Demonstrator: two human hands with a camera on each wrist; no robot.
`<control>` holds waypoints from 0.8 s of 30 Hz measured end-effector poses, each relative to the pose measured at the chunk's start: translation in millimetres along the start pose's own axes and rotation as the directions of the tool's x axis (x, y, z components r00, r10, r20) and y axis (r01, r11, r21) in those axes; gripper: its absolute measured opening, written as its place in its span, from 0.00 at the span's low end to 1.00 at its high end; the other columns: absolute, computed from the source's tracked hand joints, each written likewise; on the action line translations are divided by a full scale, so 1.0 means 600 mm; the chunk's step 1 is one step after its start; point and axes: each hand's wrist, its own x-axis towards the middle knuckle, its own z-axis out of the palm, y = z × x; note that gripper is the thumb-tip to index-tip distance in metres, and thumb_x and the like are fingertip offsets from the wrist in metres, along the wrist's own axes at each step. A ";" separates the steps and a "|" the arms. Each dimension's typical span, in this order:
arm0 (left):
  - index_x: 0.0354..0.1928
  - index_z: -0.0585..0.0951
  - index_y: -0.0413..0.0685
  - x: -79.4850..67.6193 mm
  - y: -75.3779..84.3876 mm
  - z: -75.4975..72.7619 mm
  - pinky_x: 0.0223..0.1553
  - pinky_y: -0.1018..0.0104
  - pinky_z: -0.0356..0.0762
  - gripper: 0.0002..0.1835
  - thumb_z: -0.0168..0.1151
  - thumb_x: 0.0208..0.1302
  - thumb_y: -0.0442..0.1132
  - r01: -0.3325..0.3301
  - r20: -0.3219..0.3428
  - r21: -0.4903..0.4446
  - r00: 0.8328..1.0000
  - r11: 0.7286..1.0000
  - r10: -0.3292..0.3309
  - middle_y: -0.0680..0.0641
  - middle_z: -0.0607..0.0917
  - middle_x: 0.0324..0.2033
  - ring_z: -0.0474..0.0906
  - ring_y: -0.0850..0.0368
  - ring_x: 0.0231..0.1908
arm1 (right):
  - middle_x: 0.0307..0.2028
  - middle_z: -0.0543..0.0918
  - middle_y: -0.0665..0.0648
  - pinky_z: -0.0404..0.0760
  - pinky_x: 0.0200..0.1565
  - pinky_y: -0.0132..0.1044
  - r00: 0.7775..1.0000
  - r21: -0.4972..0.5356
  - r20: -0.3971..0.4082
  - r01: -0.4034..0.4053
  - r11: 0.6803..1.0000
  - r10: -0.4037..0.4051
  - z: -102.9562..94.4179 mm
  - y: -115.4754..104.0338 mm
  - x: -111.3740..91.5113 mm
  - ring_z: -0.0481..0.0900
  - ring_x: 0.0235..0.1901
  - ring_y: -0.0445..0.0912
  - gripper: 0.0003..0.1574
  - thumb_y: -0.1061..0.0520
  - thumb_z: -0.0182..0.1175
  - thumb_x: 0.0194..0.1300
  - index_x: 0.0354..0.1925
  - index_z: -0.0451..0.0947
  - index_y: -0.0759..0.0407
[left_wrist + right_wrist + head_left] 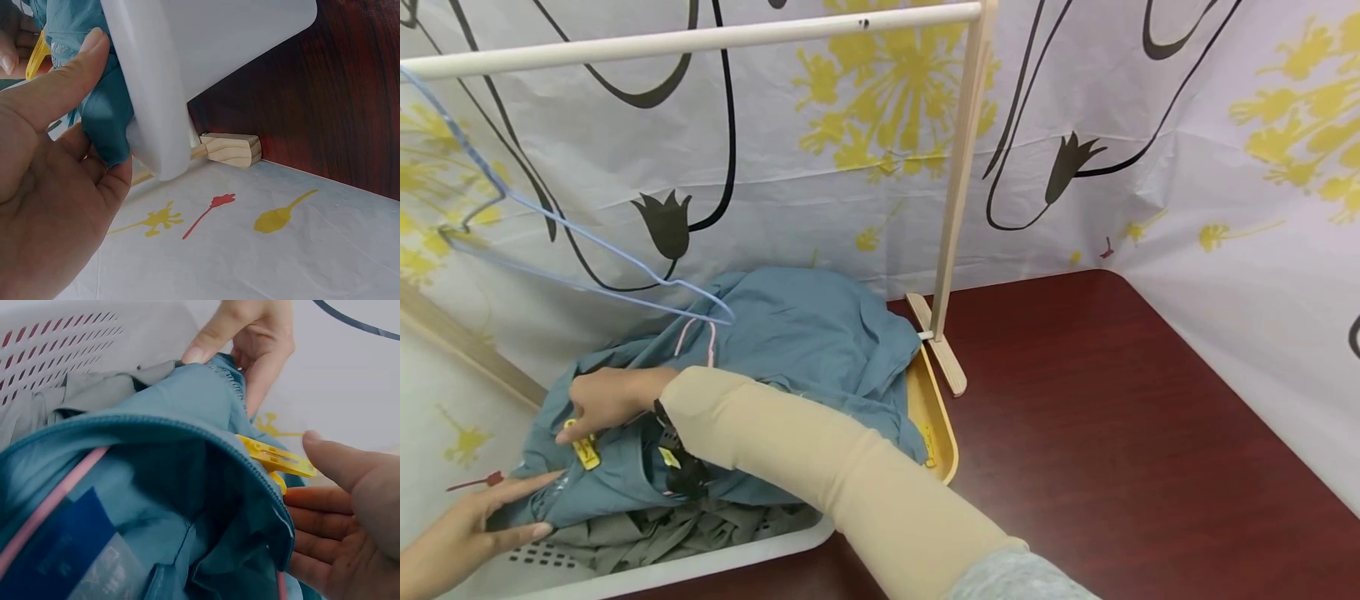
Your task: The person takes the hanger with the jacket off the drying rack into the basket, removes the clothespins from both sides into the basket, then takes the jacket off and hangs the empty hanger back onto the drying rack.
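A blue garment (805, 325) with a stitched neck opening lies heaped over a white laundry basket (700, 571). My left hand (471, 521) pinches its edge at the left, thumb on one side and fingers on the other. A yellow clothespin (275, 455) is clipped at the garment's rim, and my right hand (350, 506) has thumb and forefinger about its end. Inside the opening, part of a pink hanger (53, 509) shows beside a dark blue label (65, 540). The rest of that hanger is mostly hidden under the cloth.
A white rod (700, 37) on wooden posts (958, 183) spans above, with a light blue hanger (602, 237) below it at left. Grey-green clothes (685, 533) lie in the basket. A yellow basket (936, 417) stands behind. The dark red table (1120, 433) extends right.
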 end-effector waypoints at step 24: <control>0.58 0.68 0.66 -0.009 0.006 -0.002 0.23 0.63 0.65 0.32 0.65 0.53 0.32 -0.122 -0.031 -0.045 0.992 0.992 0.121 0.43 0.76 0.27 0.71 0.50 0.27 | 0.16 0.65 0.46 0.58 0.20 0.21 0.956 -0.139 -0.278 0.053 0.989 -0.090 -0.009 -0.013 -0.027 0.61 0.15 0.35 0.18 0.46 0.57 0.63 0.19 0.70 0.51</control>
